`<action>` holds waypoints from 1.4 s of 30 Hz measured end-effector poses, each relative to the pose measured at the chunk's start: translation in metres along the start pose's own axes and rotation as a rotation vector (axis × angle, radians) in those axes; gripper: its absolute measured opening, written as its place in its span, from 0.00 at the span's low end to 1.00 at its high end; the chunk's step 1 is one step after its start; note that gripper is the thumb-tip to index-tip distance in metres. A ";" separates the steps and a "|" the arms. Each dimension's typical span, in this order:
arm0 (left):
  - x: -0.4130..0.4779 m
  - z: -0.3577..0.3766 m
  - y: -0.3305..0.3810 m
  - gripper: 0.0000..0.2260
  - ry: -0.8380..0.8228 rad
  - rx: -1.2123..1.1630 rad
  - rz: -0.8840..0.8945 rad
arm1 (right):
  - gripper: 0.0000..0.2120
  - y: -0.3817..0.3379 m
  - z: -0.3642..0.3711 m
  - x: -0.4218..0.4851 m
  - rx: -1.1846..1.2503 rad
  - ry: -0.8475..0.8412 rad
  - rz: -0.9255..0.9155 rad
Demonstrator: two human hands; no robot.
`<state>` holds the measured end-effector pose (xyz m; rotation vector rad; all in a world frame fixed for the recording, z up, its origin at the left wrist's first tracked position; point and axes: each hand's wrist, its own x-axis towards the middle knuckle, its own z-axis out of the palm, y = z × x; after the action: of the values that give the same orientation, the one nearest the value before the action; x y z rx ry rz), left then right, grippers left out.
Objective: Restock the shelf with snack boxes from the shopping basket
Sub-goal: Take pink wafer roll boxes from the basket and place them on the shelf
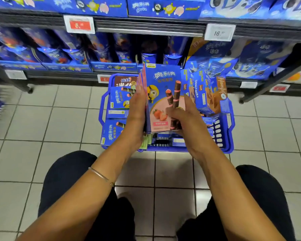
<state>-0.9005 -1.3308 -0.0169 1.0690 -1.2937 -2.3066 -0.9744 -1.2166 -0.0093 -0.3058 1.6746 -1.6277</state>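
A blue shopping basket [230,126] stands on the tiled floor in front of the shelf [63,74]. Above it I hold a small upright stack of blue snack boxes [161,84] printed with strawberries and wafer rolls. My left hand [137,108] presses flat against the stack's left side with straight fingers. My right hand [182,117] grips its lower right edge, thumb across the front. More blue snack boxes [117,101] lie in the basket's left part, and several stand tilted at its right [207,93].
The low shelf behind the basket carries rows of blue boxes, with a dark gap [151,46] near its middle. Price tags [219,33] hang on the upper shelf rail. A slanted shelf leg [261,89] stands at the right. My dark-clothed knees [66,178] frame the floor below.
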 end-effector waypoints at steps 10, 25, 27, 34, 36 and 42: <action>-0.149 0.044 0.234 0.28 -0.069 -0.139 0.022 | 0.27 -0.259 0.070 -0.105 -0.048 -0.074 -0.024; -0.366 0.013 0.617 0.35 0.155 -0.184 0.442 | 0.20 -0.618 0.277 -0.237 -0.306 -0.369 -0.352; -0.381 -0.001 0.636 0.34 0.160 -0.179 0.485 | 0.21 -0.637 0.295 -0.245 -0.326 -0.407 -0.402; -0.416 -0.034 0.687 0.31 0.147 -0.142 0.633 | 0.16 -0.679 0.341 -0.266 -0.338 -0.488 -0.512; -0.419 -0.039 0.702 0.31 0.148 -0.148 0.660 | 0.14 -0.691 0.352 -0.264 -0.332 -0.486 -0.532; -0.407 -0.063 0.750 0.29 0.143 -0.161 0.755 | 0.28 -0.721 0.388 -0.239 -0.388 -0.479 -0.570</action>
<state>-0.6539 -1.5568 0.7703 0.5393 -1.1633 -1.6915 -0.7964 -1.4645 0.7877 -1.3560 1.5840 -1.4238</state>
